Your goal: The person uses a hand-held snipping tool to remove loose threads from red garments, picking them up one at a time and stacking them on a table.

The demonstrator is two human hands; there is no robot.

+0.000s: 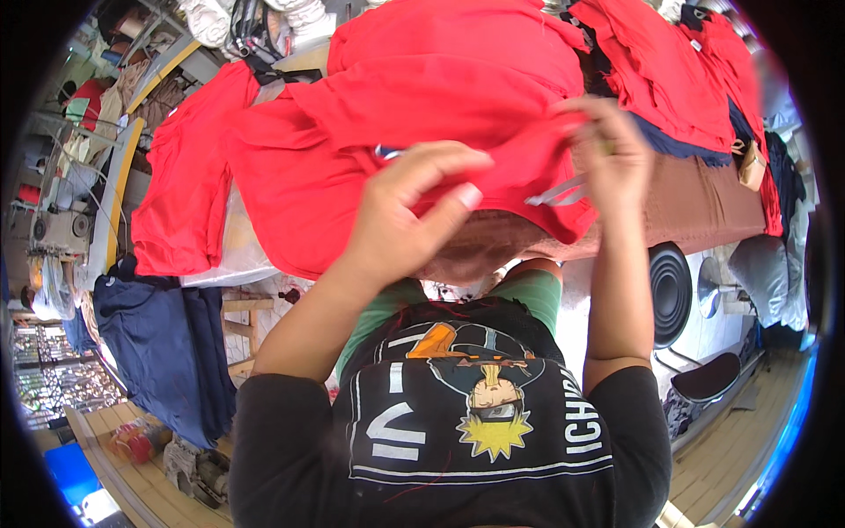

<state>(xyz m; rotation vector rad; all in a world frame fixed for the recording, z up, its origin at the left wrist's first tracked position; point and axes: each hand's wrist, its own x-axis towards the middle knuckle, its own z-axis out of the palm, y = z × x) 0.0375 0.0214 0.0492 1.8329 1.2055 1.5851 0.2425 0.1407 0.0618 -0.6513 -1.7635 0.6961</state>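
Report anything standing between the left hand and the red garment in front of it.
Nothing visible stands between the left hand and the red garment; whether they touch is unclear. A grey strip shows off to the side, near the right hand.

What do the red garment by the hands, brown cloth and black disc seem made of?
Red garment: matte fabric, perhaps knit, from its soft folds. Brown cloth: dull textile, by its wrinkles; fibre unclear. Black disc: likely semi-matte plastic or rubber, with moulded-looking rings.
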